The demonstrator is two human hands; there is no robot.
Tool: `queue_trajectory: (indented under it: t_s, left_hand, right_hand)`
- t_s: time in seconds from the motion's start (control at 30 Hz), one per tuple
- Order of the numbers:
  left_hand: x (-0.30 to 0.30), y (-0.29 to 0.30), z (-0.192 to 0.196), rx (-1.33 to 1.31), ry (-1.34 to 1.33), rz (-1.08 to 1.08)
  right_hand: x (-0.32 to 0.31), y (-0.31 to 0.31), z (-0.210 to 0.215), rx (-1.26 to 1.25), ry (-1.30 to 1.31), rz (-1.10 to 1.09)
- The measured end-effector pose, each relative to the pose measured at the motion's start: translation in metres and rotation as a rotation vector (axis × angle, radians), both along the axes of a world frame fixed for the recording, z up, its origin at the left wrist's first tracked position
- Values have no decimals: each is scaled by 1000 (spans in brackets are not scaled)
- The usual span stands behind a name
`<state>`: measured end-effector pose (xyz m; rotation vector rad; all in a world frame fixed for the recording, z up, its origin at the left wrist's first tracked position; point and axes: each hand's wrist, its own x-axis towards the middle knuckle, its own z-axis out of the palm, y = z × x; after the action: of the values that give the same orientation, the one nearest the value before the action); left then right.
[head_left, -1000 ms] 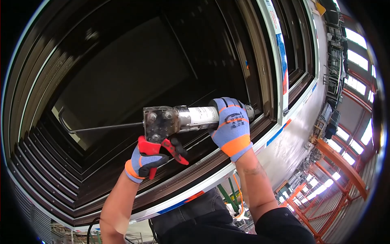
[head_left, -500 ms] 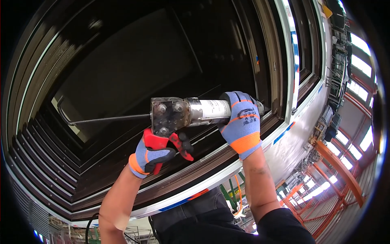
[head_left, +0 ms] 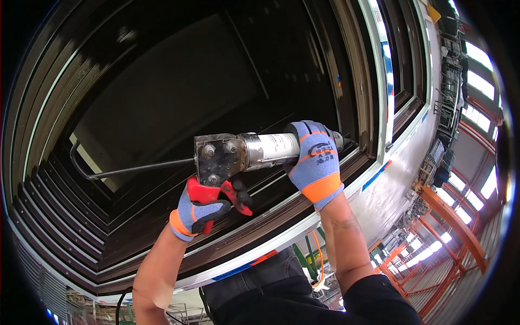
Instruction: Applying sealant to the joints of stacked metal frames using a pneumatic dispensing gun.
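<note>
A caulking gun [head_left: 225, 160] lies nearly level across the middle of the view, over dark brown frame profiles. Its metal head carries several bolts, and a silver barrel with a white label [head_left: 277, 146] extends right from it. A thin black rod [head_left: 141, 167] with a hooked end runs out to the left. My left hand [head_left: 203, 211], in a blue-grey and orange glove with dark fingers, is closed around the red handle and trigger below the head. Wrapped over the barrel's right part is my gloved right hand [head_left: 317, 162]. The nozzle tip sits close to the frame's near right corner.
Large dark frames [head_left: 233, 246] with stepped profiles surround the gun. A white edge [head_left: 295, 235] with blue and orange tape strips borders the near side. Orange metal racking [head_left: 452, 230] stands at the right, and an orange hose [head_left: 318, 254] hangs near my waist.
The caulking gun and both hands have shifted slightly left, with the gun's head a little lower. Both hands keep their hold.
</note>
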<state>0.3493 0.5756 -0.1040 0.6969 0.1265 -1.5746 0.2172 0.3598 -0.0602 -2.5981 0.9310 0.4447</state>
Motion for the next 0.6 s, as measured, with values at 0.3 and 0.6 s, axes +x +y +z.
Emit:
queue_trajectory:
  t_s: [0.3,0.6]
  left_hand:
    - [-4,0,9,39,-43,-21]
    - [-2,11,17,23,-79,12]
  right_hand:
    - [-2,-2,-1,-27,-116,6]
    - [-3,0,4,-17,-244,15]
